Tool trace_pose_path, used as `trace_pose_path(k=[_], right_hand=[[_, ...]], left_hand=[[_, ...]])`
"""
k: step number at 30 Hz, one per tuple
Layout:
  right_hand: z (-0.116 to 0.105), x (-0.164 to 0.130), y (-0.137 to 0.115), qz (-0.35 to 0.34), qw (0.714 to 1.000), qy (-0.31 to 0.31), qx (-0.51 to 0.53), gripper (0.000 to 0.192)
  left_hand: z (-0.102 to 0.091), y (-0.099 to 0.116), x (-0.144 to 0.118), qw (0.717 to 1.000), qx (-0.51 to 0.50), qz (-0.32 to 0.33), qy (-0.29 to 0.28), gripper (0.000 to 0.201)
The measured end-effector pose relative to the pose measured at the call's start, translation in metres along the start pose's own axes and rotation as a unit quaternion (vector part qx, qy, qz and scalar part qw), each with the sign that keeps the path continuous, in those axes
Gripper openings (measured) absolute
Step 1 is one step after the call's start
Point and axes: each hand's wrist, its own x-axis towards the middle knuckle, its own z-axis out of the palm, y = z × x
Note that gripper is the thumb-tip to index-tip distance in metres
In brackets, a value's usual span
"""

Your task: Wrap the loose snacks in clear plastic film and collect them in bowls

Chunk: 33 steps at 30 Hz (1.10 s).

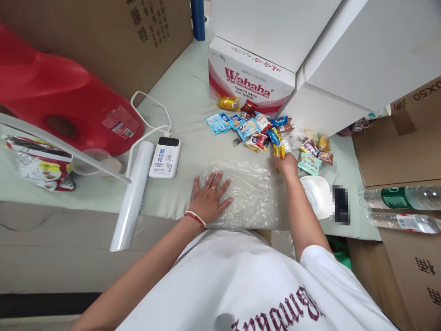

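Note:
My left hand (pixel 208 198) lies flat with its fingers spread, pressing on the left part of a clear plastic sheet (pixel 251 193) at the table's front edge. Over at the snack pile, the fingers of my right hand (pixel 288 164) close on a small yellow and red snack packet (pixel 279 150). My fingertips are partly hidden behind the hand. Around it lie blue wrapped sweets (pixel 274 136), a red and white packet (pixel 258 140), a crumpled clear bag (pixel 293 139) and a mint-green packet (pixel 309 163).
A white and red Wahaha carton (pixel 251 76) stands behind the snacks. Left are a cabled power bank (pixel 166 158), a plastic film roll (pixel 132 197) and a big red jug (pixel 69 92). Right are a white dish (pixel 320 195) and a plastic bottle (pixel 399 197).

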Motion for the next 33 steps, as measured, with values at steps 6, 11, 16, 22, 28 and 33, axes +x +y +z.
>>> trace_pose_path(k=[6, 11, 16, 22, 28, 33], right_hand=[[0.005, 0.005, -0.038, -0.003, 0.997, 0.062, 0.040, 0.046], [0.018, 0.030, -0.068, 0.014, 0.996, 0.089, 0.023, 0.049], [0.022, 0.038, -0.070, 0.003, 0.997, 0.073, 0.004, 0.067], [0.001, 0.029, -0.053, -0.001, 1.000, 0.003, -0.013, 0.071], [-0.048, -0.037, 0.002, -0.148, 0.988, 0.043, -0.004, 0.058], [-0.037, -0.109, -0.005, -0.378, 0.902, -0.206, 0.025, 0.066]], left_hand=[[0.000, 0.000, -0.001, 1.000, -0.003, 0.002, 0.004, 0.064], [0.001, 0.000, -0.001, 1.000, -0.007, 0.003, 0.008, 0.063], [0.001, 0.000, -0.001, 1.000, -0.011, 0.001, 0.008, 0.063], [0.003, -0.001, -0.001, 1.000, -0.009, 0.004, 0.010, 0.064], [0.004, 0.000, 0.001, 1.000, -0.018, -0.004, 0.001, 0.077], [0.000, -0.001, 0.001, 1.000, -0.016, 0.007, -0.009, 0.078]])
